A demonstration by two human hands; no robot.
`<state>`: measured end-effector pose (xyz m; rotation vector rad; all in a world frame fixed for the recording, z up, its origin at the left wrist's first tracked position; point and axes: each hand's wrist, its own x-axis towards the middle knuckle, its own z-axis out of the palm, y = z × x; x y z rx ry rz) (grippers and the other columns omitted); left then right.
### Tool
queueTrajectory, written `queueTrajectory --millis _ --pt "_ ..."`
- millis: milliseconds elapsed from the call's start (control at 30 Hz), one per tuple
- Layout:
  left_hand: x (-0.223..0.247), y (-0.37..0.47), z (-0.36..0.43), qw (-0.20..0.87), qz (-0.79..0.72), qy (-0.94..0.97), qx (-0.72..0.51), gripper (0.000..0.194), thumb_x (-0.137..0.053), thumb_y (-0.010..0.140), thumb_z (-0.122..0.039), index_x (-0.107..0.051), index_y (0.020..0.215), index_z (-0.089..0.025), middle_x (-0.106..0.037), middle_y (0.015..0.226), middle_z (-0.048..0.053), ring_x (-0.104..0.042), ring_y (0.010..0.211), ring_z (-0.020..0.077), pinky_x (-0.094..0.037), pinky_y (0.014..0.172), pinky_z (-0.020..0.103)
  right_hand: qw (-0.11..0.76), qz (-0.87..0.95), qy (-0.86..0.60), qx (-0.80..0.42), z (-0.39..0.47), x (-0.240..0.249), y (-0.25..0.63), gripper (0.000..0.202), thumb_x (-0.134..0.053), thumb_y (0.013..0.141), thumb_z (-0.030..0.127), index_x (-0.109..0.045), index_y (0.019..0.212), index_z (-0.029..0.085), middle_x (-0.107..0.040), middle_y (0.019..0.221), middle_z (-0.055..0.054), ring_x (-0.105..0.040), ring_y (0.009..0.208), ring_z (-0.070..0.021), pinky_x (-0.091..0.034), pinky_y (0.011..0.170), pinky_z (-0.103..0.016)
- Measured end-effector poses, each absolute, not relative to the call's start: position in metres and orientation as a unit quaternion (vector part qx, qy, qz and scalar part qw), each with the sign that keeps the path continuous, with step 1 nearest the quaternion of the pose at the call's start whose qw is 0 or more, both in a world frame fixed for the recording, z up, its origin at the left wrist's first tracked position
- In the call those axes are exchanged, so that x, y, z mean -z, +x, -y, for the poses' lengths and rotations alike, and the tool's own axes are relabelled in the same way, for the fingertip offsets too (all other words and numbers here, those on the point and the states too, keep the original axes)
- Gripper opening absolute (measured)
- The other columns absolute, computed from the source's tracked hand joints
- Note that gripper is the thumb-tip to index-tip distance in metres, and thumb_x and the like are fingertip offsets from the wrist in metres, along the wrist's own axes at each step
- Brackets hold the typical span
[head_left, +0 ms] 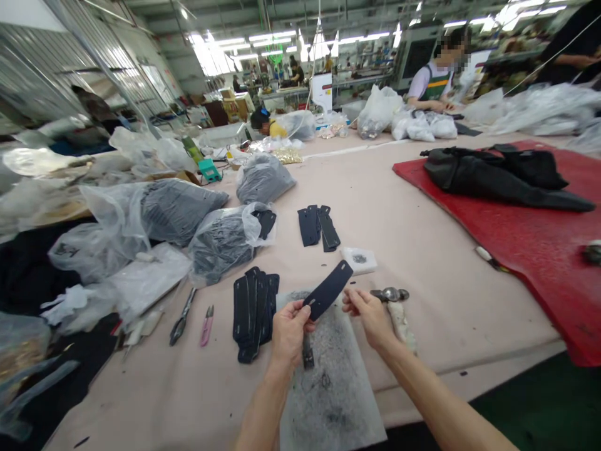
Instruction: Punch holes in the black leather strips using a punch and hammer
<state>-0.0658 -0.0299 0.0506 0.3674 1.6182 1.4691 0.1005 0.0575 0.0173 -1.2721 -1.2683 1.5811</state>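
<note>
My left hand (pixel 292 329) pinches one end of a dark navy strip (pixel 330 289) with a small slot near each end. The strip slants up to the right over a grey, smudged board (pixel 328 388). Close to its right edge is my right hand (pixel 369 312), thumb and fingertips pressed together; whatever they hold is too small to make out. A short dark bar (pixel 308 354) lies on the board below my left hand. To the right rests a hammer (pixel 389 294), its handle wrapped in pale material. Behind the strip sits a white tray (pixel 359 260) of small dark pieces.
Stacked dark strips (pixel 253 310) lie left of the board, more strips (pixel 318 227) farther back. Pink thread snips (pixel 207 326) and pliers (pixel 183 318) lie at left, near filled plastic bags (pixel 223 241). A black garment (pixel 498 175) covers red material (pixel 539 244). A person (pixel 432 84) works across the table.
</note>
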Motion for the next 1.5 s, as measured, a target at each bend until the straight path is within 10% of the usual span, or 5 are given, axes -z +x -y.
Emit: queueTrajectory --millis 167,433,767,1500 --pt "-0.057 -0.102 -0.019 0.333 -0.712 0.235 -0.572 0.030 -0.068 0.073 -0.035 -0.069 0.092 -0.012 -0.069 0.067 0.003 -0.064 0.053 0.0156 -0.050 0.049 0.024 0.324 0.772 -0.473 -0.275 -0.044 0.024 0.104 0.021 -0.049 0.092 0.030 -0.067 0.098 0.021 -0.065 0.104 -0.009 -0.058 0.099 -0.0253 -0.042 0.088 -0.040" --pt "-0.085 -0.130 -0.142 -0.029 -0.801 0.486 -0.349 0.027 -0.047 0.091 -0.019 -0.070 0.107 -0.019 -0.072 0.106 0.011 -0.066 0.101 0.0234 -0.049 0.089 0.033 0.303 0.816 -0.449 -0.202 -0.044 0.044 0.105 0.016 -0.047 0.096 0.025 -0.063 0.099 0.023 -0.062 0.106 -0.006 -0.056 0.098 -0.0222 -0.040 0.086 -0.038" --pt "0.001 -0.116 -0.158 0.048 -0.796 0.578 -0.174 0.034 -0.055 0.090 -0.017 -0.059 0.123 -0.019 -0.059 0.129 0.011 -0.057 0.118 0.0214 -0.045 0.098 0.030 0.310 0.812 -0.445 -0.215 -0.045 0.044 0.103 0.015 -0.047 0.096 0.025 -0.062 0.097 0.024 -0.062 0.101 -0.005 -0.056 0.094 -0.0219 -0.039 0.081 -0.037" --pt "-0.014 -0.066 -0.192 0.110 -0.804 0.575 -0.110 0.025 -0.050 0.095 -0.036 -0.062 0.109 -0.019 -0.058 0.121 0.011 -0.056 0.112 0.0222 -0.049 0.091 0.032 0.277 0.839 -0.436 -0.172 -0.047 0.044 0.113 0.025 -0.044 0.095 0.036 -0.065 0.096 0.022 -0.067 0.103 -0.008 -0.059 0.091 -0.0241 -0.039 0.076 -0.037"
